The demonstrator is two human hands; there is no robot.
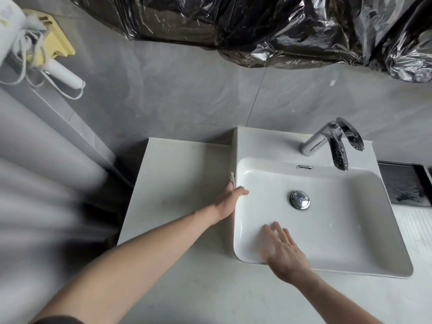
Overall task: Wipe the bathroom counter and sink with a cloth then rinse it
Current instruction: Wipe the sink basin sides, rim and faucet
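Single head cam, you're looking steeply down and forward, close above the sink and counter; no second view.

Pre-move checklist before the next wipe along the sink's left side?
1. Cloth in hand: cannot tell. Only a white scrap shows past the left hand.
2. Left hand placed: ok, at the sink's left outer wall, thumb over the rim.
3. Right hand free: ok, fingers straight, over the front rim and reaching into the basin.
4. Tap off: ok, no stream visible.
5. Drain plug open for rinsing: cannot tell.
6. Counter left of sink unobstructed: ok.
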